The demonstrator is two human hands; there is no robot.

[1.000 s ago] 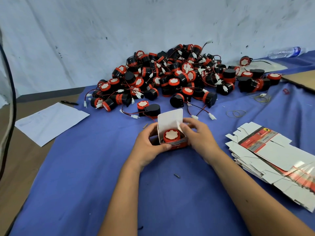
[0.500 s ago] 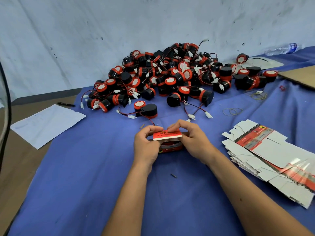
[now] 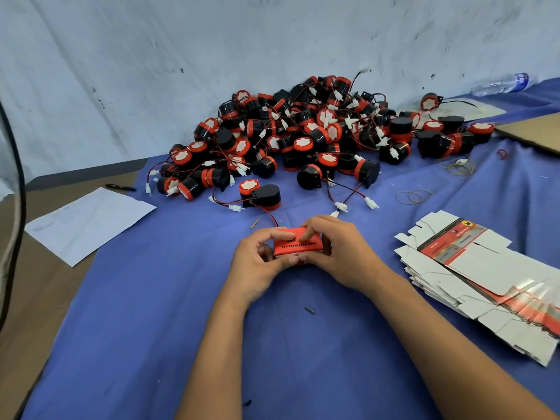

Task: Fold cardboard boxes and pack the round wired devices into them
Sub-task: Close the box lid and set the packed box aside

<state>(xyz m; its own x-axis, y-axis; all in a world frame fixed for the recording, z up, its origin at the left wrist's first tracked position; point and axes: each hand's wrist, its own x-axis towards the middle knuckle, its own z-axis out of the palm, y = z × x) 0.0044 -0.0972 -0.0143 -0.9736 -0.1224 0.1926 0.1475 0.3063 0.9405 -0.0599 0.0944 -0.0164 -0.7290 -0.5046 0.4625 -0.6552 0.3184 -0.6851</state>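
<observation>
Surface point(image 3: 151, 328): device pile point(image 3: 303, 140) at rear, flat boxes point(image 3: 485, 268) right. Centre: box point(image 3: 298, 245), lid open a second ago, now shut with device inside. Left hand point(image 3: 257, 265) and right hand point(image 3: 339, 256) pinch it; one unit packed.

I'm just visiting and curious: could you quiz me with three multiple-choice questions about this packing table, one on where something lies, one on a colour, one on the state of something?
1. Where is the stack of flat unfolded boxes?
A. To the person's right
B. Behind the pile of devices
C. On the white paper sheet

2. What colour is the cloth on the table?
A. Green
B. Blue
C. Yellow

3. How is the red box in the hands?
A. Flat and unfolded
B. Wide open, lid up
C. Closed, held by both hands

Answers: 1 A, it lies at the right edge. 2 B, blue fabric covers the table. 3 C, the left hand and right hand grip it, lid down.
</observation>
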